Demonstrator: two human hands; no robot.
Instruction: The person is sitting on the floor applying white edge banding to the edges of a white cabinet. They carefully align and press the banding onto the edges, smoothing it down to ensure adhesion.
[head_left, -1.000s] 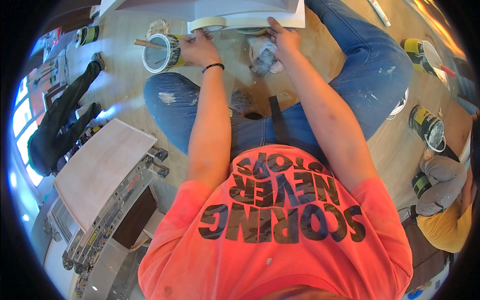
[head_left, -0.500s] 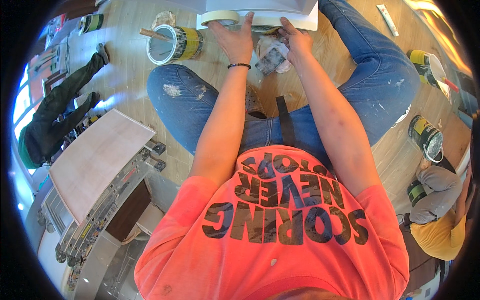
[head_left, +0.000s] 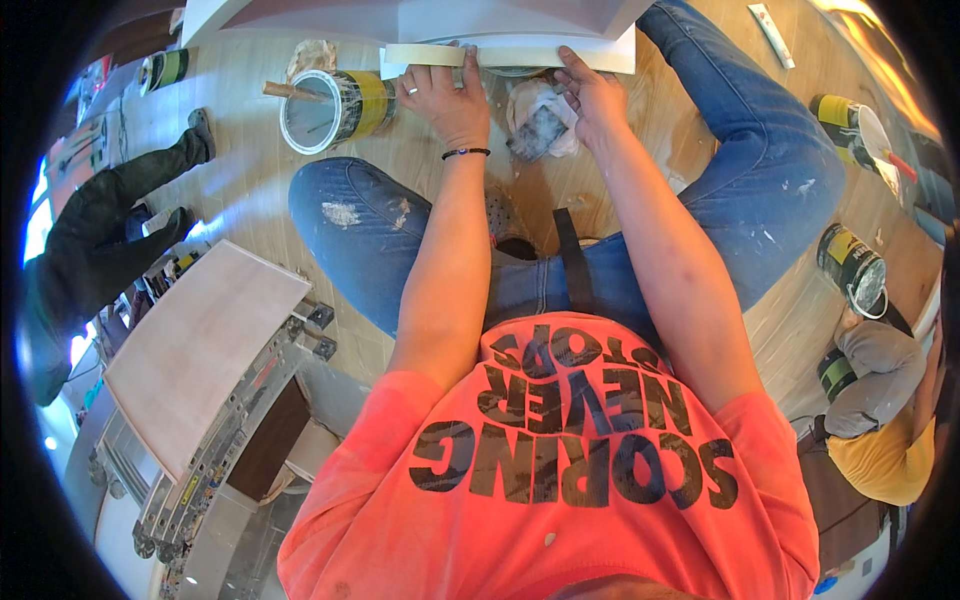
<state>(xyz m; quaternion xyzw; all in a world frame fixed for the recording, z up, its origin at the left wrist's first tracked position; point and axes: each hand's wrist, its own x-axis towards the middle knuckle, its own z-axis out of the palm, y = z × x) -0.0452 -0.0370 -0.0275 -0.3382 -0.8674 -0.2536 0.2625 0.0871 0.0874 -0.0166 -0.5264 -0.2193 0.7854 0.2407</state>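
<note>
A roll of cream masking tape (head_left: 425,55) lies along the front edge of a white panel-like piece (head_left: 618,52) at the top of the view. My left hand (head_left: 447,105) grips the roll from below, its thumb up on the edge. From the roll a strip of tape (head_left: 525,57) runs rightward along that edge. My right hand (head_left: 600,100) has a digit pressed on the strip near its right end, the other fingers curled beneath; their grip is partly hidden. Between my hands, a stained crumpled cloth (head_left: 543,122) lies on the wooden floor.
Left of my hands stands an open paint bucket (head_left: 362,103) with a stick (head_left: 297,92) in it. More paint cans (head_left: 850,260) are at the right, near a seated person in yellow (head_left: 885,455). Another person's dark-trousered legs (head_left: 125,215) and a pale board (head_left: 205,350) are at left.
The tape roll has tipped from showing its ring to lying edge-on, and my left hand has shifted slightly left and down with it. My right hand stays almost in place.
</note>
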